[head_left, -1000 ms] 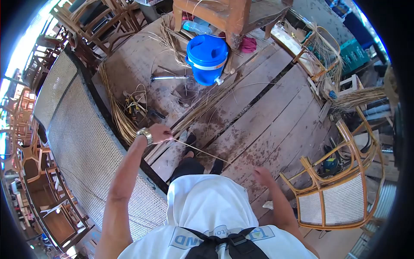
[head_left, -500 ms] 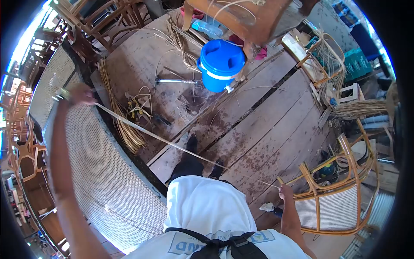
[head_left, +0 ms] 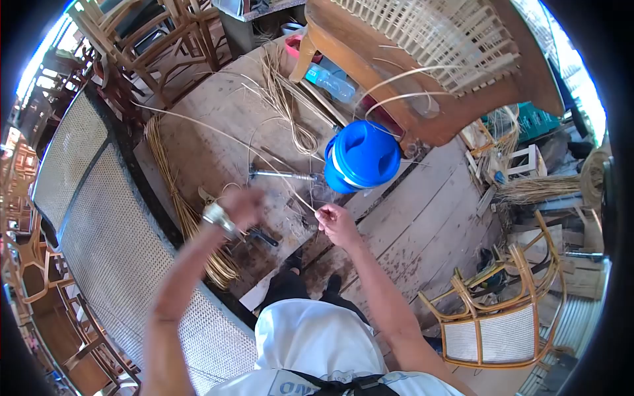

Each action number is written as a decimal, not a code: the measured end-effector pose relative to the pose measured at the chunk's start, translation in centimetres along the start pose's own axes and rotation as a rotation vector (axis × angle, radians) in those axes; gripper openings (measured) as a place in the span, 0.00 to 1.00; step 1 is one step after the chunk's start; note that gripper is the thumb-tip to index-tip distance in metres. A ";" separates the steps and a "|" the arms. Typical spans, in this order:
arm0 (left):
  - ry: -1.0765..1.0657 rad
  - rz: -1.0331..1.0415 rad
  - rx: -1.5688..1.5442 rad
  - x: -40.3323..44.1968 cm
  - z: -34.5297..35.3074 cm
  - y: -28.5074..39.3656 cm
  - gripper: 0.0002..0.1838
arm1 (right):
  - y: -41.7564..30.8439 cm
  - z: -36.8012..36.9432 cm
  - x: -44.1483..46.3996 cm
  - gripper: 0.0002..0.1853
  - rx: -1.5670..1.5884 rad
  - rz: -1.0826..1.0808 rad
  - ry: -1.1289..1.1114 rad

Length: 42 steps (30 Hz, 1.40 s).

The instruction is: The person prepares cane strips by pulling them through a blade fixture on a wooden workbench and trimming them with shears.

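My right hand (head_left: 339,226) pinches one end of a long, thin cane strip (head_left: 231,138) in front of me. From these fingers the strip curves up and to the left, over the floor, toward the dark-edged woven panel. My left hand (head_left: 243,207), with a watch (head_left: 218,217) on its wrist, is a little to the left and smeared by motion, so its fingers cannot be made out. Below and behind it lie a bundle of cane strips (head_left: 173,191) and a dark-handled tool (head_left: 264,236). A blue water jug (head_left: 363,157) stands just beyond my right hand.
A large woven cane panel (head_left: 125,231) extends along the left. Ahead stands a wooden chair (head_left: 370,56) with open cane weaving. A cane-framed chair (head_left: 498,333) lies at the right. Loose cane (head_left: 285,99), a water bottle (head_left: 330,82) and a metal rod (head_left: 284,175) are on the floor.
My left hand has swung from the far left in toward the middle. My right hand has moved up and left from beside the cane-framed chair, holding the strip. The view has shifted.
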State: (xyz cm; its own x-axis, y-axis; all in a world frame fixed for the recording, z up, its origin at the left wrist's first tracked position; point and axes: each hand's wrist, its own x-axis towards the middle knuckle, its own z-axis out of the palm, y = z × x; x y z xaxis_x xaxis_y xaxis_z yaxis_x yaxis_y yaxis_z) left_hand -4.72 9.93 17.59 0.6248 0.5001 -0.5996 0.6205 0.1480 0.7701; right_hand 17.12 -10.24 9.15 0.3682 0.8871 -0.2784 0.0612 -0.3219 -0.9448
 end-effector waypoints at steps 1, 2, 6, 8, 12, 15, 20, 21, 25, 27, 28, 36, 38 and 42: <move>0.004 0.190 0.288 2.3 3.5 -4.3 0.16 | -0.5 -0.1 0.5 0.10 -0.006 0.004 0.001; 0.056 0.372 0.538 4.5 7.0 -8.6 0.19 | -1.5 -0.4 0.8 0.10 -0.003 0.019 -0.010; 0.047 0.340 0.680 7.0 12.0 -11.6 0.28 | 0.4 -1.4 0.7 0.09 -0.103 0.064 0.012; 0.044 0.370 0.698 9.1 13.0 -13.7 0.29 | 1.1 -1.4 0.3 0.09 -0.172 0.051 0.029; 0.138 0.475 0.683 10.7 13.3 -14.8 0.24 | 1.2 -1.2 -0.5 0.08 -0.255 0.214 -0.032; 0.248 0.486 0.615 9.8 13.8 -15.2 0.16 | 2.8 -0.4 -0.6 0.08 -0.255 0.239 -0.045; -0.492 0.386 0.834 1.8 16.7 -17.3 0.13 | 2.5 1.4 0.3 0.09 -0.298 0.196 0.026; -0.878 0.320 0.707 0.6 16.1 -16.6 0.17 | 2.4 2.0 0.3 0.09 -0.292 0.183 0.028; -0.083 0.073 0.452 0.2 13.6 -13.6 0.19 | 2.4 3.3 0.5 0.09 -0.341 0.199 0.046; 0.223 -0.001 -0.326 3.4 13.3 -13.8 0.15 | 2.1 3.9 0.2 0.10 -0.339 0.170 0.048; 0.210 -0.066 -0.614 4.3 12.2 -11.9 0.14 | 3.2 4.2 0.1 0.08 -0.312 0.111 0.052; 0.087 -0.076 -0.615 12.9 7.8 -12.0 0.13 | 3.9 5.2 -0.4 0.06 -0.358 0.115 0.151; 0.208 -0.017 -0.435 15.0 8.5 -14.3 0.11 | 4.5 4.9 -0.6 0.06 -0.398 0.092 0.192; 0.198 0.091 -0.453 16.4 8.8 -16.6 0.12 | 4.7 4.9 -1.0 0.04 -0.610 -0.075 0.155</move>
State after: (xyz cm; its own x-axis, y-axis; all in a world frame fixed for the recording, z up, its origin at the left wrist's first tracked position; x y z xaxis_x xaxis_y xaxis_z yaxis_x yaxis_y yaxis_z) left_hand -0.54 8.17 -6.94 0.5377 0.6742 -0.5063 0.2723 0.4295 0.8611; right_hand 12.47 -11.04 4.19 0.4696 0.8711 -0.1439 0.5930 -0.4320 -0.6795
